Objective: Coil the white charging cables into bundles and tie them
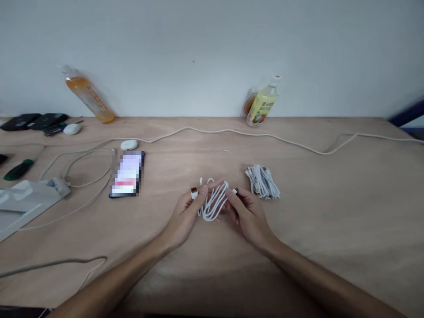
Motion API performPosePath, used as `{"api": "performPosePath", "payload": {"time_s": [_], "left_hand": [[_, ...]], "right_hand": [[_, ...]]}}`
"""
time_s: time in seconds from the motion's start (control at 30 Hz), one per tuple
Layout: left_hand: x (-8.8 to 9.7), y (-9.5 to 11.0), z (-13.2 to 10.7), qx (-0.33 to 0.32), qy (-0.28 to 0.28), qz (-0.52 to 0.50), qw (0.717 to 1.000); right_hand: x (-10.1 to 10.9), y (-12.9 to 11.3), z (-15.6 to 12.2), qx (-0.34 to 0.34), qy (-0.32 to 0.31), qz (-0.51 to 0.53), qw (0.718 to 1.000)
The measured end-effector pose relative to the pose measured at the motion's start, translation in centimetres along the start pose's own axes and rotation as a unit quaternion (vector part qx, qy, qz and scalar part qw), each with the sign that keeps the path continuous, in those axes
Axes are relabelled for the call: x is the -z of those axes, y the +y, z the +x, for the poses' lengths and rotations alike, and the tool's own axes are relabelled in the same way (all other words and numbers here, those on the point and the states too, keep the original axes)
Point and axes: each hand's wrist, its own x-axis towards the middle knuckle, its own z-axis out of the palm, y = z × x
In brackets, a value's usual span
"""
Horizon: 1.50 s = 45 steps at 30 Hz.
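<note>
- White bag (20, 201): lies at the tabletop's (347, 198) left edge; what it holds, if anything, cannot be told.
- Screwdriver (19, 170): just beyond the bag, near the left edge.
- Orange bottle (89, 97): at the far edge, towards the far left corner, capped, with orange drink inside.
- Phone (127, 174): lies left of the middle, screen lit. A white case (129, 145) sits just past its far end; it looks closed, so its contents are hidden.
- Left hand (185, 216): thumb and fingers pinch the coil's left side, with a white plug (194, 193) at the thumb.
- Coil (215, 203): white cable in loops, between the hands, nearer the near edge than the far one. The step in hand looks like gathering or straightening the loops; the next move calls for a firm pinch, so that they do not spring apart.
- Right hand (251, 218): thumb and fingers grip the coil's right side, by a dark-tipped connector (235, 191).
- Bundle (263, 182): more white cables, just beyond the right hand.
- Yellow bottle (263, 104): capped, at the far edge; its label hides most of the contents.
</note>
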Motion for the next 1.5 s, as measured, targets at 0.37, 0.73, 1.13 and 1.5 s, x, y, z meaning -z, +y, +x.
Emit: {"api": "performPosePath", "payload": {"time_s": [0.37, 0.73, 1.13, 1.5], "left_hand": [[0.0, 0.4, 0.2, 0.000, 0.054, -0.027, 0.998], [-0.1, 1.5, 0.4, -0.004, 0.115, -0.102, 0.988], [-0.3, 2.3, -0.5, 0.029, 0.006, -0.196, 0.980], [-0.5, 1.4, -0.3, 0.034, 0.064, -0.118, 0.990]], "right_hand": [[-0.1, 0.1, 0.1, -0.016, 0.028, 0.020, 0.999], [0.0, 0.0, 0.7, -0.046, 0.068, 0.085, 0.993], [-0.2, 0.6, -0.1, 0.009, 0.156, -0.007, 0.988], [-0.1, 0.6, 0.3, -0.036, 0.045, 0.134, 0.989]]}}
